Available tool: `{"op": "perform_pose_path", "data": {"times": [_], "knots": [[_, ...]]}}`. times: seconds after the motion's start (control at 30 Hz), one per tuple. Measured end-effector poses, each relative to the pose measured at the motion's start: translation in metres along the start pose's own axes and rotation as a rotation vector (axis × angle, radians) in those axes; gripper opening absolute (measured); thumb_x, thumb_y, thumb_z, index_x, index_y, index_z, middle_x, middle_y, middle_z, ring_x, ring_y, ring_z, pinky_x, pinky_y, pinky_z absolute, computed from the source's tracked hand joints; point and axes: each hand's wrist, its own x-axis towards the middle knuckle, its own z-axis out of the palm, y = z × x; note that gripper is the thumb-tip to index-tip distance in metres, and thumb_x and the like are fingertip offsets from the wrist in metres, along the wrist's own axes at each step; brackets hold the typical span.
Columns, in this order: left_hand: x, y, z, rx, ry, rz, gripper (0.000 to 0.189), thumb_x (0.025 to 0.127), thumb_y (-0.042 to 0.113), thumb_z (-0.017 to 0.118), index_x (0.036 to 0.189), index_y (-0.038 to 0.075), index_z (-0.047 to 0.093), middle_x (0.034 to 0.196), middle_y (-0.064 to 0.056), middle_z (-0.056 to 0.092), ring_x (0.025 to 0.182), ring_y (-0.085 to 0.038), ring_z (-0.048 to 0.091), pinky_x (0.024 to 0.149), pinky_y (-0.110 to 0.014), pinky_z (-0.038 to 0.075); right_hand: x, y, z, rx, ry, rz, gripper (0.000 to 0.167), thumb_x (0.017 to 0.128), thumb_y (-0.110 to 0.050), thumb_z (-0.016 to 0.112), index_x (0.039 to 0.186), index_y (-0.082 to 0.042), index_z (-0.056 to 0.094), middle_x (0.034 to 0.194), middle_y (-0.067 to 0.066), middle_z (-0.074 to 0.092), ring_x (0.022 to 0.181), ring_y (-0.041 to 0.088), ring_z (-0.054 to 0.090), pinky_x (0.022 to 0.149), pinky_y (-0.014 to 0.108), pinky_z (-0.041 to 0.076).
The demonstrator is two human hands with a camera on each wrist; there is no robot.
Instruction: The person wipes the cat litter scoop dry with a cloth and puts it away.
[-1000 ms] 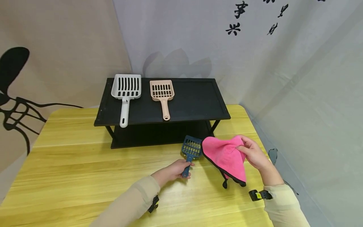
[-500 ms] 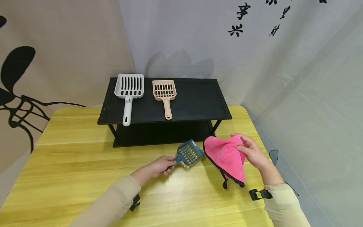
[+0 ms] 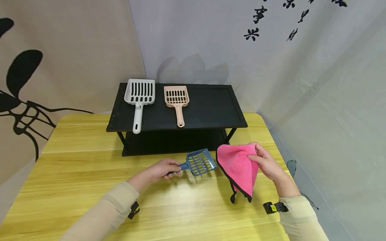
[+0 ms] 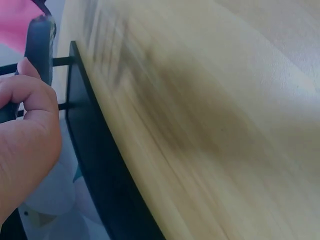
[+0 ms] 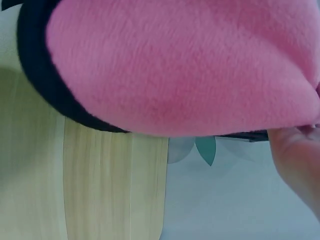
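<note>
My left hand [image 3: 164, 169] grips the handle of a blue slotted litter scoop [image 3: 199, 162], whose head points right over the table in the head view. In the left wrist view, curled fingers [image 4: 32, 97] wrap the scoop's dark handle. Pinched in my right hand [image 3: 266, 162] is a pink cloth [image 3: 238, 164] with black edging and a small loop, hanging in folds. The scoop's front edge lies close to the cloth's left border. Pink cloth [image 5: 185, 65] fills most of the right wrist view, with part of the thumb side of the hand at right.
A black two-tier rack [image 3: 211, 103] stands at the back of the wooden table [image 3: 84, 167]. On its top lie a white litter scoop [image 3: 140, 92] and a pale pink litter scoop [image 3: 176, 95], handles toward me. A printed curtain [image 3: 199, 36] hangs behind.
My left hand has moved left, turning the blue scoop from handle-toward-me to lying sideways with its head to the right. The right hand stays nearly in place; the cloth's lower corner has shifted slightly left.
</note>
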Motion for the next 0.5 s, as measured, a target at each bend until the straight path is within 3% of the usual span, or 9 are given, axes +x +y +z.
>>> {"op": "perform_pose_path", "data": {"times": [0.17,0.27,0.4,0.5], "knots": [[-0.001,0.004,-0.002,0.014,0.046,-0.011,0.037,0.097,0.011,0.048,0.129,-0.008,0.047,0.081,-0.002,0.065,0.05,-0.001,0.037,0.045,-0.012,0.03,0.001,0.001,0.003,-0.008,0.07,-0.028,0.023,0.097,-0.001,0.042,0.111,-0.019,0.044,0.098,-0.011,0.058,0.079,0.003,0.059,0.068,0.017,0.05],[-0.002,0.007,-0.004,0.022,0.062,-0.014,0.035,0.097,0.01,0.048,0.127,-0.009,0.049,0.085,-0.006,0.067,0.052,-0.001,0.038,0.047,-0.013,0.029,0.004,0.0,0.006,-0.037,0.188,-0.047,0.024,0.096,0.001,0.045,0.108,-0.02,0.046,0.094,-0.012,0.061,0.077,0.002,0.06,0.066,0.017,0.051],[-0.003,0.011,-0.005,0.033,0.08,-0.011,0.033,0.097,0.009,0.047,0.125,-0.008,0.052,0.088,-0.008,0.067,0.055,-0.004,0.037,0.049,-0.015,0.028,0.01,-0.003,0.014,-0.132,0.353,-0.005,0.025,0.092,0.001,0.053,0.107,-0.019,0.047,0.089,-0.014,0.06,0.075,0.002,0.06,0.065,0.017,0.052],[-0.003,0.013,-0.006,0.031,0.087,-0.002,0.033,0.098,0.009,0.046,0.125,-0.007,0.053,0.085,-0.005,0.066,0.055,-0.005,0.036,0.049,-0.016,0.026,0.017,-0.007,0.023,-0.2,0.384,0.049,0.026,0.09,-0.001,0.058,0.11,-0.01,0.044,0.089,-0.017,0.06,0.076,0.003,0.06,0.067,0.018,0.053]]}}
